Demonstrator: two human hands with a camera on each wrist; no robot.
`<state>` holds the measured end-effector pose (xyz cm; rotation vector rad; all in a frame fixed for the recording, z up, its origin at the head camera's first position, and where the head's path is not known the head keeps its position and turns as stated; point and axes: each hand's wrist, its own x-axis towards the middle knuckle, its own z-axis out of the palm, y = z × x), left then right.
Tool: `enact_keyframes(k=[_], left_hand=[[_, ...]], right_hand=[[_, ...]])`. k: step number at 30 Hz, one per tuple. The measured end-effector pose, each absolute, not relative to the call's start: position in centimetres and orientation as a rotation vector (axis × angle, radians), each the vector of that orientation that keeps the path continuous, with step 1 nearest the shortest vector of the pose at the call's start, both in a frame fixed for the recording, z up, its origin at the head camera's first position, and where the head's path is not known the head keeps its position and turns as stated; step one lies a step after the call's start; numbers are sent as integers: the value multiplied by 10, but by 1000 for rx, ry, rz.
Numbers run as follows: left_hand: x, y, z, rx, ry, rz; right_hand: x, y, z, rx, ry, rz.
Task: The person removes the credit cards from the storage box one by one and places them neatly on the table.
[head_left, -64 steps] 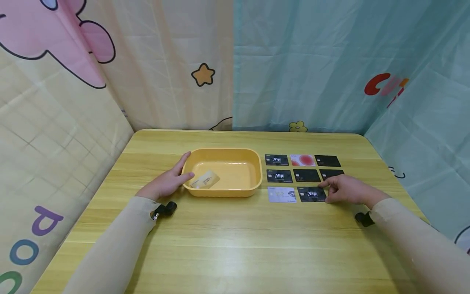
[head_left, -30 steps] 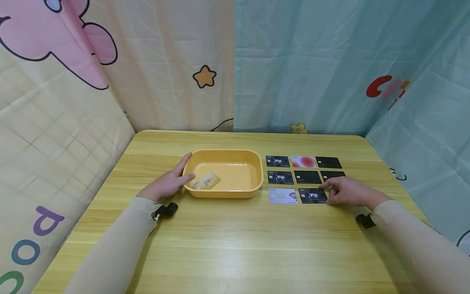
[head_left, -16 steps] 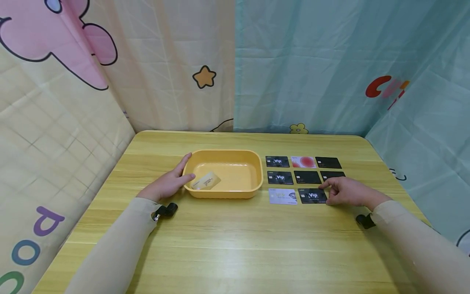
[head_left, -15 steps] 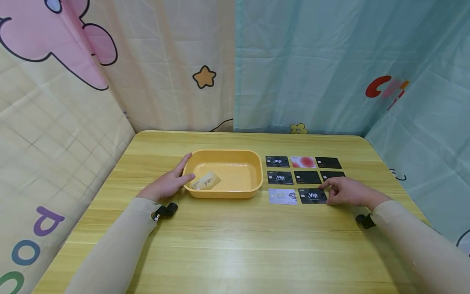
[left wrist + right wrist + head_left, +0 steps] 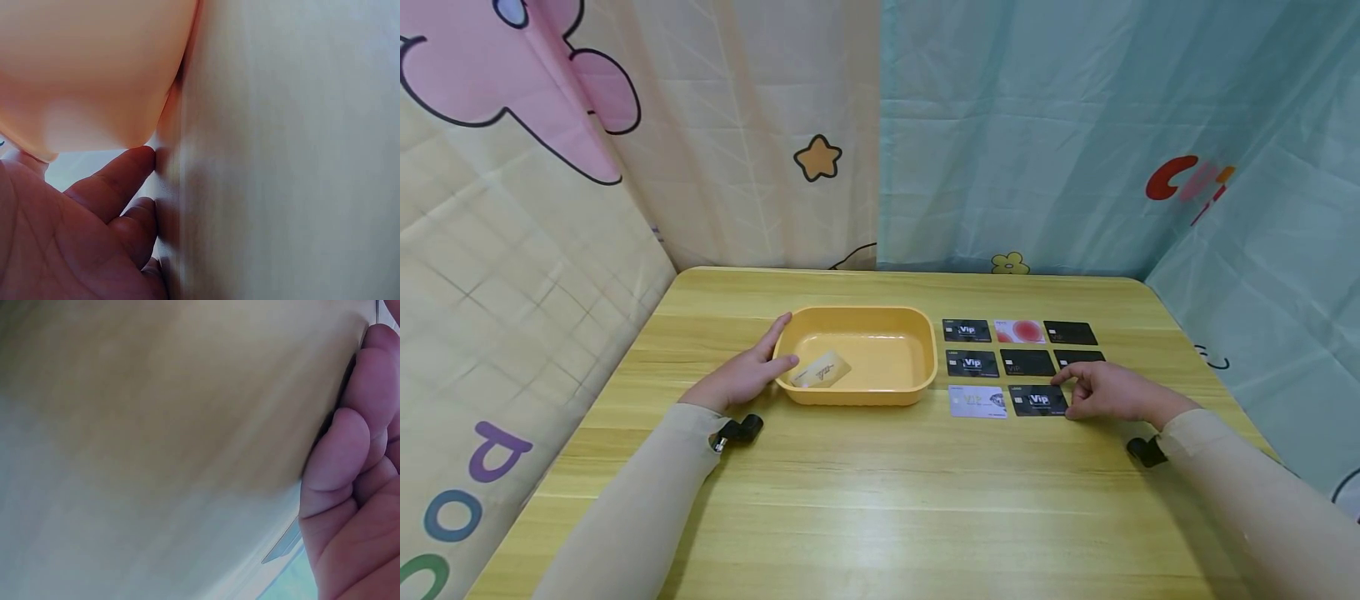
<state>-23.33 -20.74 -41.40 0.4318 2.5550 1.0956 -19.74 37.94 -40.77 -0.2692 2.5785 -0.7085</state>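
Observation:
In the head view my left hand [image 5: 736, 377] holds the left end of a yellow plastic tray [image 5: 880, 397], thumb over the rim. The left wrist view shows fingers [image 5: 115, 184] under the tray's outer wall [image 5: 94, 81], low against the table. A cream card [image 5: 822, 369] lies tilted in the tray's left front corner. My right hand [image 5: 1108, 389] pinches the right end of a black Vip card [image 5: 1037, 400], index finger and thumb at its two corners. This card lies flat on the table. In the right wrist view the other fingers [image 5: 337, 450] are curled against the tabletop.
Right of the tray, cards lie in rows: black Vip cards [image 5: 967, 330], a pink-and-red card [image 5: 1019, 331], plain black cards [image 5: 1071, 332] and a silver VIP card [image 5: 977, 401]. My right hand partly covers one black card [image 5: 1078, 357]. Printed curtains [image 5: 1037, 125] enclose the wooden table [image 5: 865, 500].

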Motion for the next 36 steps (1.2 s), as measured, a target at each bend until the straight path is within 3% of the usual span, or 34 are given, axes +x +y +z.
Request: enact_keyframes(k=[8, 16, 25, 36], left_hand=[[-233, -207, -415, 427, 2551, 1111], [-232, -207, -413, 412, 2549, 1114], [-233, -205, -413, 416, 2546, 1122], [-232, -206, -414, 394, 2522, 1147]], right_hand=[[-198, 380, -402, -315, 2578, -717], [-209, 366, -370, -401, 2661, -719], [-232, 316, -325, -525, 2725, -649], [-262, 246, -306, -702, 2608, -631]])
